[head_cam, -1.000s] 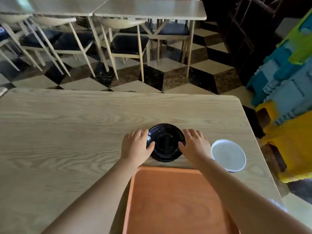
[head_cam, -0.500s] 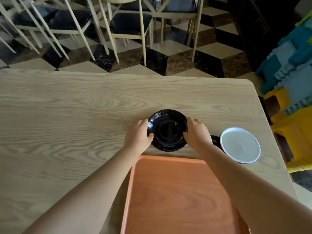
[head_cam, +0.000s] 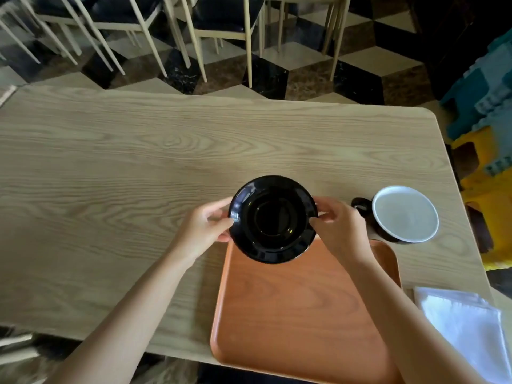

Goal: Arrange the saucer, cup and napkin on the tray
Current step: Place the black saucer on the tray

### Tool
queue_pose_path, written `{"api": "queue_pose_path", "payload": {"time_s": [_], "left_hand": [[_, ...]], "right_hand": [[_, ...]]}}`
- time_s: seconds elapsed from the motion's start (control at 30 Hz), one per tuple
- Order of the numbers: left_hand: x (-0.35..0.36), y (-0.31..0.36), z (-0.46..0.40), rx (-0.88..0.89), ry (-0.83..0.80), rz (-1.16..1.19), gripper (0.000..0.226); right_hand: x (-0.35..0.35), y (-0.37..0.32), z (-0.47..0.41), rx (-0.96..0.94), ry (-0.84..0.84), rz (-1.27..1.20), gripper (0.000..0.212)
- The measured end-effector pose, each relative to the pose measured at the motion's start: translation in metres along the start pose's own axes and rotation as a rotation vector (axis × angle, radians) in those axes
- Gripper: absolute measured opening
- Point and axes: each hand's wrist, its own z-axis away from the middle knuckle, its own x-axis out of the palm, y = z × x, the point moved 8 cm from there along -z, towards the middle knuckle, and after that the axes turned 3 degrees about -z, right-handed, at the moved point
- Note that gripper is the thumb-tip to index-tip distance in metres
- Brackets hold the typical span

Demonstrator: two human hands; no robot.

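Observation:
A glossy black saucer (head_cam: 273, 218) is held up off the table, tilted, over the far edge of the orange tray (head_cam: 293, 309). My left hand (head_cam: 203, 231) pinches its left rim and my right hand (head_cam: 339, 230) pinches its right rim. A black cup (head_cam: 404, 213) with a white inside and a handle on its left stands on the table to the right of the saucer. A white folded napkin (head_cam: 462, 325) lies at the near right, beside the tray.
The light wooden table (head_cam: 124, 176) stretches wide to the left. Chairs (head_cam: 221, 23) and another table stand beyond the far edge on a checkered floor. Blue and yellow foam blocks (head_cam: 490, 139) sit past the table's right edge.
Both hands closed on the saucer's rim and lifted it off the table toward me, so it now overlaps the tray's far edge. The view tipped down, revealing the napkin.

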Motion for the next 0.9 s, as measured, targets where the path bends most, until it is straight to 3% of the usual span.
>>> {"api": "queue_pose_path", "payload": {"time_s": [0.27, 0.63, 0.9], "left_hand": [[0.002, -0.057, 0.040, -0.088, 0.015, -0.098, 0.048], [0.007, -0.057, 0.044, -0.053, 0.014, -0.298, 0.049], [0.005, -0.058, 0.047, -0.080, 0.008, -0.303, 0.047]], "right_hand": [[0.023, 0.036, 0.056, 0.136, -0.078, -0.069, 0.033], [0.027, 0.050, 0.065, 0.152, -0.085, -0.083, 0.036], [0.028, 0.048, 0.067, 0.125, -0.096, -0.051, 0.032]]}}
